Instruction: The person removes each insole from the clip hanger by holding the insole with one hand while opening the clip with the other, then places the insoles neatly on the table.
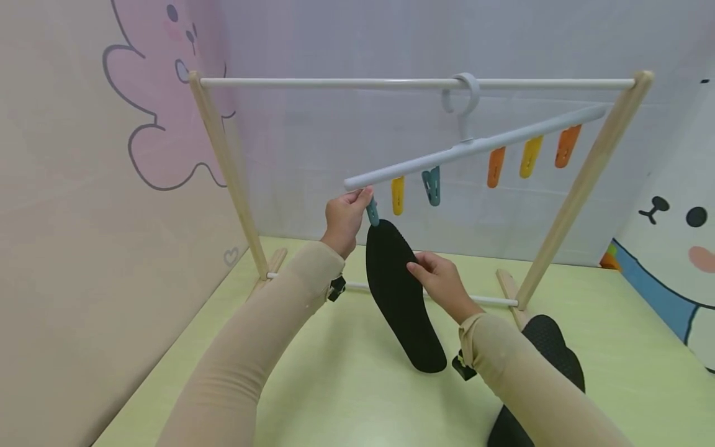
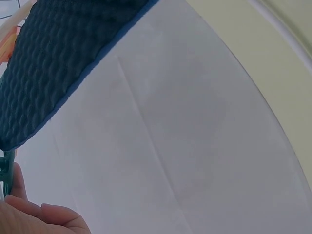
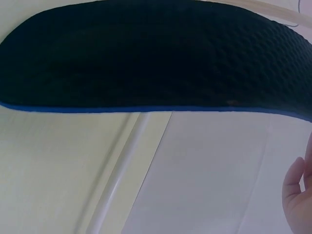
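A black insole (image 1: 399, 298) hangs slanting in front of the rack, its top end at a teal clip (image 1: 372, 212) below the hanger's lower left end. My left hand (image 1: 343, 220) pinches this clip between thumb and fingers. The left wrist view shows the clip (image 2: 7, 171) beside the insole's textured tip (image 2: 44, 73). With thumb and fingers, my right hand (image 1: 441, 279) grips the insole's right edge in its upper half. Across the top of the right wrist view, the insole (image 3: 146, 58) has a blue rim along its edge.
The white hanger (image 1: 475, 148) hooks over the rack's top rod (image 1: 335, 82) and tilts down leftward. Other clips hang along it: yellow (image 1: 398, 196), teal (image 1: 432, 186) and orange (image 1: 496, 167) among them. Another black insole (image 1: 550, 347) lies on the yellow-green table (image 1: 346, 403), partly behind the right sleeve.
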Demonstrator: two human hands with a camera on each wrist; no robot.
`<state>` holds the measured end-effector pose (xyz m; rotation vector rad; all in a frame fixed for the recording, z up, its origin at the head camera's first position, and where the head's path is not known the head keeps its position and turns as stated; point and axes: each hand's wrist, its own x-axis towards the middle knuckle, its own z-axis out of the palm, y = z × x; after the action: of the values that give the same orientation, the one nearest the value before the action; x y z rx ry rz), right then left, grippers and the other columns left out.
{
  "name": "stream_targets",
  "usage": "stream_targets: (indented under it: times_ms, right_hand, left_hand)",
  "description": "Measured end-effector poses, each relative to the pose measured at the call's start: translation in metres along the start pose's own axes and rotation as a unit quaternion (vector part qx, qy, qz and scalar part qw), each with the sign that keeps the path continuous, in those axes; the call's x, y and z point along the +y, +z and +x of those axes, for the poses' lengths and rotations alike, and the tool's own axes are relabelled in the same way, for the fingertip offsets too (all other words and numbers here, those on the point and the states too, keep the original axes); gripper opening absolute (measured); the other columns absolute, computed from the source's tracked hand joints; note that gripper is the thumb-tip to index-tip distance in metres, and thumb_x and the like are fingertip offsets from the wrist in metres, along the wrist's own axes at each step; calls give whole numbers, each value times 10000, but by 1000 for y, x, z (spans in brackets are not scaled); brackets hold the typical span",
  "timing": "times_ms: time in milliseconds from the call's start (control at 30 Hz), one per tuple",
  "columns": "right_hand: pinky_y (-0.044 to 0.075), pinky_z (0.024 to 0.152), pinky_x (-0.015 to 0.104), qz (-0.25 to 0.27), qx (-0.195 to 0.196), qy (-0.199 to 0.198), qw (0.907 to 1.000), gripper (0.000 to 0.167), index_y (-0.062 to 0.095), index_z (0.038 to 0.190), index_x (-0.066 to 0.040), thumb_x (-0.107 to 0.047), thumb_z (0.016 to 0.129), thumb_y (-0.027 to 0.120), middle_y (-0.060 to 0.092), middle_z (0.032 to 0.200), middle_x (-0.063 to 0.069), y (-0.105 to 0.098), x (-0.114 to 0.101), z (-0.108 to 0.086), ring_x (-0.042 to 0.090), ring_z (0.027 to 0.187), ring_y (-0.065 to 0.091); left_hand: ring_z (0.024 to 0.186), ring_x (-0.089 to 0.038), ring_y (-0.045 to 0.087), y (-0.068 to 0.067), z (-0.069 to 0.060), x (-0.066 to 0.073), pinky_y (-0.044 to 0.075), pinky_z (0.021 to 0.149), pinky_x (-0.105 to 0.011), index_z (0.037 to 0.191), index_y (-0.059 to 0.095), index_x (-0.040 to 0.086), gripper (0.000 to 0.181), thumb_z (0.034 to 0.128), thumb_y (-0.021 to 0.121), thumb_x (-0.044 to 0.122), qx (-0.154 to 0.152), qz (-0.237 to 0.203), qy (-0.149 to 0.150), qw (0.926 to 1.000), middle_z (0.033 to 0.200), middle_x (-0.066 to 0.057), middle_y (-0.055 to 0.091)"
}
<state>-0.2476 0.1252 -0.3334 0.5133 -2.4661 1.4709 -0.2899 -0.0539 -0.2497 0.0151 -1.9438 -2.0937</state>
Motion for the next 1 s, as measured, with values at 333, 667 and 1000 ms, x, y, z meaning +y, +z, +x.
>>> stream_targets:
  times_ms: [333, 667, 1000]
  right_hand:
    - [439, 706, 332, -147, 131, -32, 9998, 122, 633, 963, 88, -27, 930, 608, 605, 792, 123, -9, 5, -5, 219, 740, 499]
    - [475, 731, 325, 38, -58, -196, 9998, 138, 638, 975, 99, -28, 924, 615, 645, 852, 168, 3, -1, 0, 213, 762, 542]
    - [462, 730, 346, 115, 91, -105, 9998, 133, 634, 956, 103, -24, 926, 612, 639, 837, 171, 1, 4, -3, 202, 750, 524]
  left_hand:
    - [1071, -179, 536, 5, 2, -1, 359, 1029, -374, 1070, 683, -96, 326, 944, 632, 201, -112, 133, 165, 9997, 1027, -206, 679]
    - [990, -141, 463, -23, 3, 3, 344, 989, -342, 1030, 681, -108, 345, 953, 618, 222, 177, 184, 58, 9997, 776, -2, 616]
    - [974, -128, 396, -31, 4, 4, 320, 961, -309, 1081, 663, -93, 394, 962, 598, 277, 201, 220, -134, 9995, 934, -46, 573]
